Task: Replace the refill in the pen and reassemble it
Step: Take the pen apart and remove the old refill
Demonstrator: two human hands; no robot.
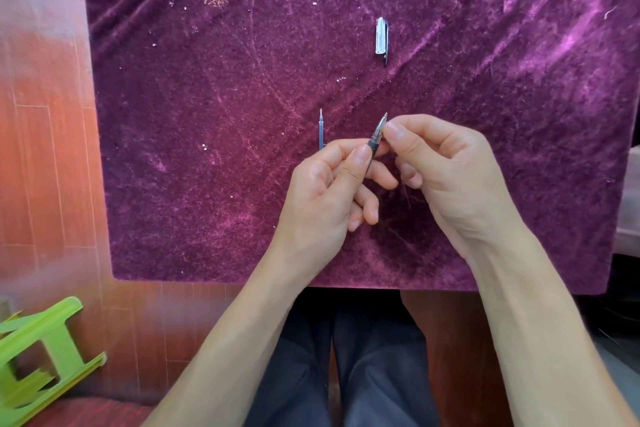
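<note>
Hands: both up over the bench, working on one pen (375,140) between them, tip pointing up and away.
Left hand (325,191): pinched shut around the dark grip end of the pen, thumb on top. The lower barrel is hidden behind the fingers, so can't say how much of it is there.
Loose refill (321,130): lying on the purple cloth (207,114) just left of the left hand, tip pointing away, lower end tucked behind the fingers. Can't tell if it's the old one or the fresh one.
Right hand (446,163): thumb and forefinger closed on the metal tip cone, other fingers curled under.
Cap (381,38): clear with a dark clip, sitting well apart further up the cloth, untouched.
Step, my guess: twisting the tip section, either off or back on. With a refill out on the cloth, I honestly can't call which.
Next move: keep the left hand steady and turn the cone with the right, lined up straight so the threads don't cross. Cap goes on last.
</note>
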